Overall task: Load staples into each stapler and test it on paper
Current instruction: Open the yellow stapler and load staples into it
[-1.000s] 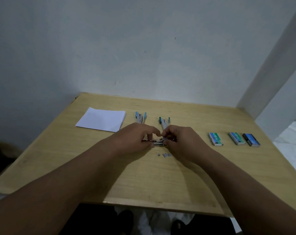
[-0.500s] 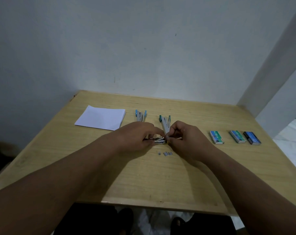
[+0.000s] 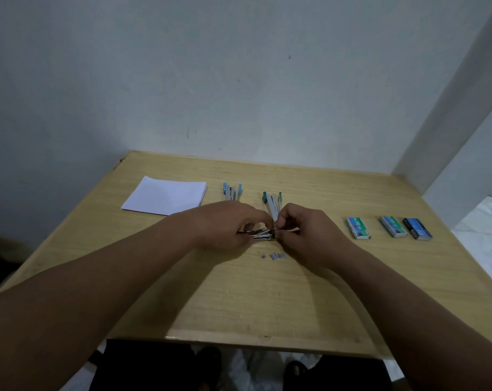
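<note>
— Steadying the small metal stapler [image 3: 260, 235] low over the pale wooden table [image 3: 267, 292], the left hand [image 3: 227, 224] curls around it. Why?

— So the right hand [image 3: 304, 232], fingertips pinched at its front end, can feed staples; probably a strip, too small to tell. Loose grey staple bits [image 3: 273, 255] lie just beside.
</note>
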